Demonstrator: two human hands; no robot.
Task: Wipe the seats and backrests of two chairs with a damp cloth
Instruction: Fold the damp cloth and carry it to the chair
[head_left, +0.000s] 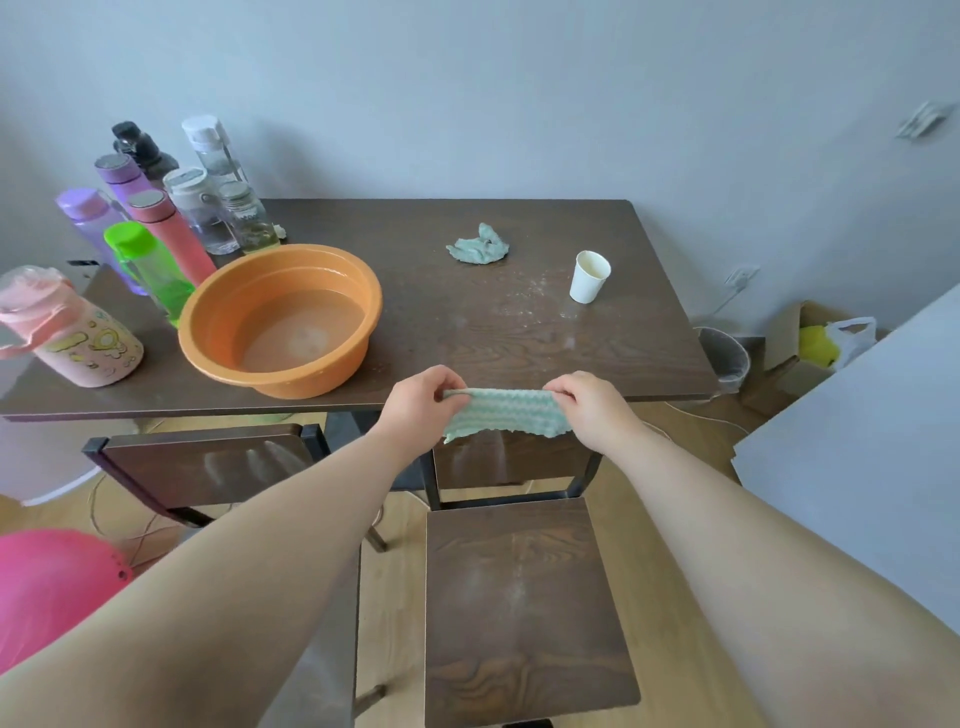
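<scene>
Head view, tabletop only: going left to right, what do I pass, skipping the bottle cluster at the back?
Pink cartoon bottle → orange basin → crumpled grey-green cloth → white paper cup.

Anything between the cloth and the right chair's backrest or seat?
Nothing visible. The left hand and right hand pinch the cloth stretched just above that backrest. The seat below carries nothing. The basin and cup stand on the table behind, off the path.
</scene>
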